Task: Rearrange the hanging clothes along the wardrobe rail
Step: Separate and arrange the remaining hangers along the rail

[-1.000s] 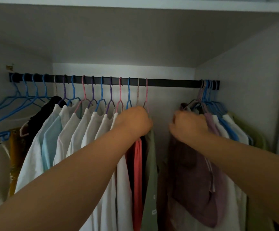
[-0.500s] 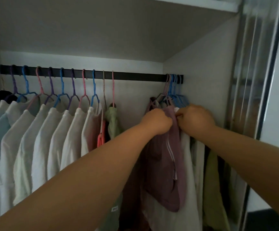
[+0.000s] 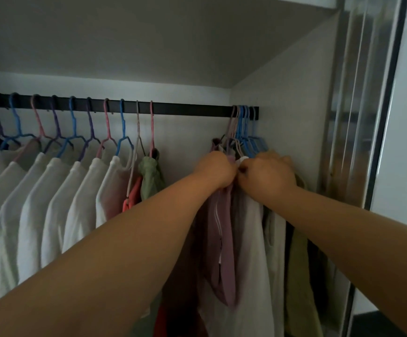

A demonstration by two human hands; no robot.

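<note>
open gap on the rail (image 3: 188, 110) between green garment (image 3: 152, 177) and right bunch (image 3: 242, 132) (wall-tight).

We see the rail (image 3: 188, 110) running left to right across the back of the wardrobe, ending at the side wall (image 3: 282, 98) on the right. Along its left part hangs a spaced row of hangers (image 3: 71, 127) bearing shirts (image 3: 51, 203). A bare stretch of rail separates this row from a tight cluster of hangers (image 3: 244, 130) at the far right end, just beside the wall. Below that cluster, our left hand (image 3: 216, 170) and right hand (image 3: 268, 173) meet, touching, among the garments (image 3: 248, 239) hanging there. The sliding door (image 3: 358, 117) stands right of the wall.
</note>
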